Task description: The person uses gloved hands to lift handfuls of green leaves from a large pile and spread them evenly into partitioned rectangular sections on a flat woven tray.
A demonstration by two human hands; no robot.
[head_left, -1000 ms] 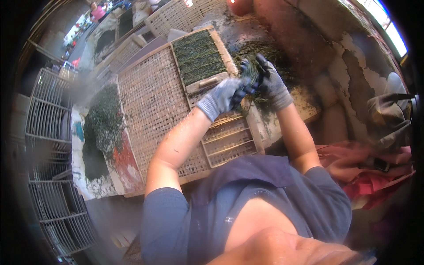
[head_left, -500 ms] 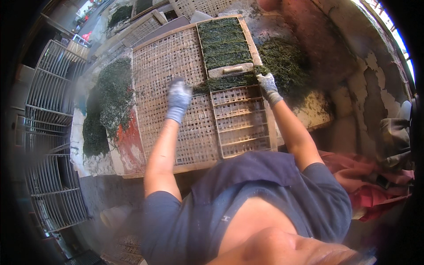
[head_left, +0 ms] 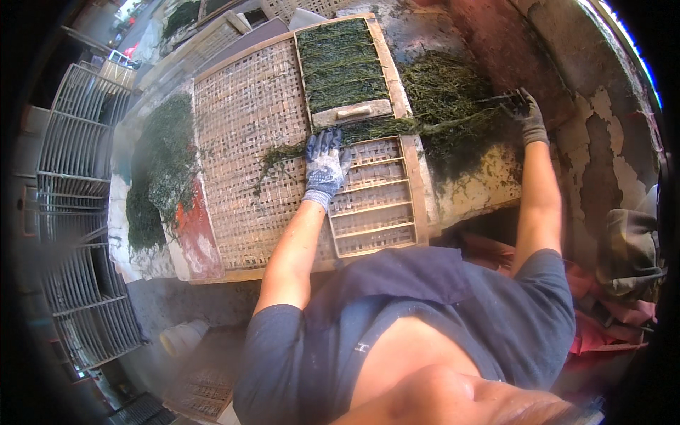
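Woven bamboo forms the large flat mat point(head_left: 248, 142), a fine basket-weave surface in pale tan, lying on the tabletop point(head_left: 489, 180). On the right part of the mat rests a long wooden frame point(head_left: 414, 180) with straight slats. Its far section is packed with dark green seaweed sheet point(head_left: 341, 64), combed into dense parallel bands; its near section shows bare weave between cross slats. A pale rectangular block point(head_left: 352, 112) lies across the frame at the near edge of the packed section.

The left hand point(head_left: 326, 164), in a speckled grey glove with dark blue fingers point(head_left: 322, 142), lies flat on the mat at the left rail of the frame, fingers spread apart and pressing on wet strands point(head_left: 283, 154). These strands trail left over the mat and run right along the frame just near the block.

The right hand point(head_left: 530, 117), in a dark grey glove, is at the far right of the tabletop, fingers closed on the edge of a loose pile point(head_left: 446, 92) of stringy, tangled seaweed. The pile lies just right of the frame, touching its rail.

The tabletop is rough, stained and pale, with a red patch point(head_left: 195, 227) at its near left. A second heap point(head_left: 159, 163) of seaweed lies left of the mat. Grey wire racks point(head_left: 78, 142) stand at the far left. A peeling wall point(head_left: 609, 120) rises on the right.
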